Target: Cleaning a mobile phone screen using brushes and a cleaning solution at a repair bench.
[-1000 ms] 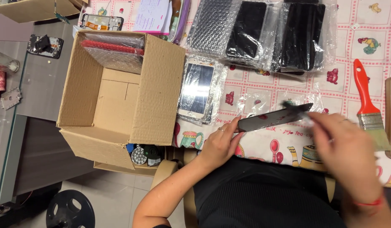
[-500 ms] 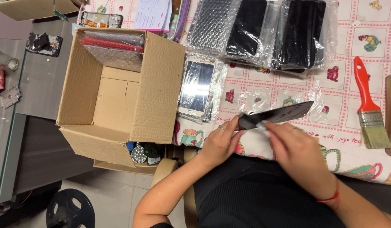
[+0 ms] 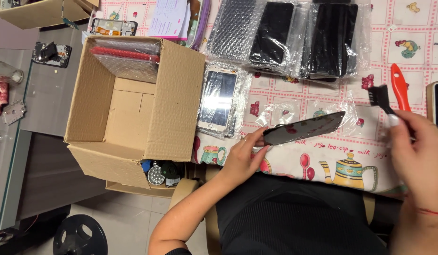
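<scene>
Your left hand: pinches the near end of a dark phone screen panel, held just above the desk. Panel: long axis runs from that hand toward your right hand, which grips a small black brush just beyond its far end. Half a second ago the right hand lay on the panel; now it is off.

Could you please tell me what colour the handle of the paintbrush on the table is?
The paintbrush handle is bright red-orange, seen in the head view.
</scene>
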